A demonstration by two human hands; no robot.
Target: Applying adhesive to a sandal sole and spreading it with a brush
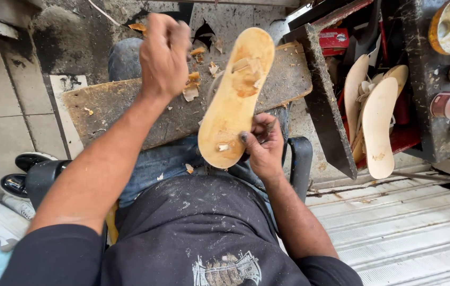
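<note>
Our right hand (263,145) pinches the heel end of a tan sole (235,98), thumb on its face, fingers behind; that grip is pressed tight on the sole. The sole tilts up and away from this grip, across a worn board (124,108) on our lap. Our left hand (164,53) is raised left of the sole's toe, clenched into a fist; we cannot tell what it pinches. Leather scraps (192,87) lie between fist and sole. More soles (376,124) stand well right of the grip.

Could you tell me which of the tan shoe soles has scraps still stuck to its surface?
The sole gripped at its heel by the right hand over the board; the soles in the red bin look bare.
</note>
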